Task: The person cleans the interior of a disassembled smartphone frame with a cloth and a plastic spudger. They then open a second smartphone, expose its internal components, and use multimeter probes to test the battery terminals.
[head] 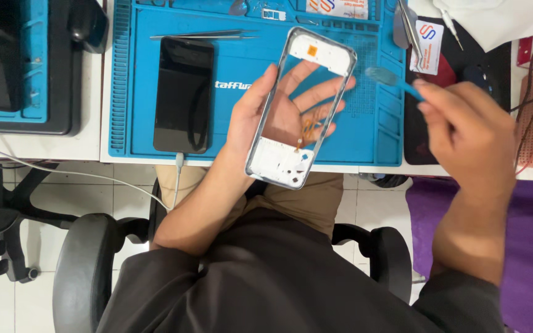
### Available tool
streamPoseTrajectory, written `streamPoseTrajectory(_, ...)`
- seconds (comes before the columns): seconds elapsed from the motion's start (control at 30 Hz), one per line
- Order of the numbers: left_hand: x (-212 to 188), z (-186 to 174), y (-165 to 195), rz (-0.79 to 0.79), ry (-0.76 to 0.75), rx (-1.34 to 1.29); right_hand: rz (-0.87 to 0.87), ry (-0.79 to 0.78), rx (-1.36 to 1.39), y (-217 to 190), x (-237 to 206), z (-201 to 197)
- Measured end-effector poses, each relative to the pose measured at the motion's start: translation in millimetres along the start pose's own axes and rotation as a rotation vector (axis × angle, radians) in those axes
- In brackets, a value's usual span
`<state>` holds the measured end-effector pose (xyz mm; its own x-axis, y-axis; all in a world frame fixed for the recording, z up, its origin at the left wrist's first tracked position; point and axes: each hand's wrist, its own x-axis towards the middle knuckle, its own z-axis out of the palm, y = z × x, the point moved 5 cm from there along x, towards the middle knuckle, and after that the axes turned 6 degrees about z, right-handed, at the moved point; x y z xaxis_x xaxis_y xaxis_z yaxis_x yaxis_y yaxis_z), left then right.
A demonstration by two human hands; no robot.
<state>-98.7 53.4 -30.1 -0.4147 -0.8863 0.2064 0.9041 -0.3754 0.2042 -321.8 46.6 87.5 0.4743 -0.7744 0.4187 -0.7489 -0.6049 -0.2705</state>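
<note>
Above blue mat [229, 132], left hand [279, 114] holds hollow silver-white phone frame [300, 105].

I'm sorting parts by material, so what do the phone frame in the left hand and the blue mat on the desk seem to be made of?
The silvery-edged white phone frame in the left hand looks like moulded plastic, perhaps with a metal rim: matte white ends, a shiny edge. The blue ridged work mat looks like silicone rubber: matte, with soft moulded grooves and trays.
</note>
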Motion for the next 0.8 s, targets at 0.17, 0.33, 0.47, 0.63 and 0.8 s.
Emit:
streamPoseTrajectory(0.17,-6,-1,-2,-0.032,-0.02,0.01,-0.019,0.007,-0.007,-14,2,6)
streamPoseTrajectory(0.33,-7,3,-18,-0.077,-0.052,0.037,-0.026,0.013,0.137,-7,10,34)
streamPoseTrajectory(0.47,-6,1,-12,-0.058,-0.027,0.015,-0.03,0.013,0.215,0,14,41)
streamPoseTrajectory(0.63,-7,-3,4,-0.022,-0.018,0.002,-0.011,0.026,0.133,0,9,35)
streamPoseTrajectory(0.8,2,-3,-19,-0.099,-0.024,-0.007,-0.028,0.023,0.137,4,14,37)
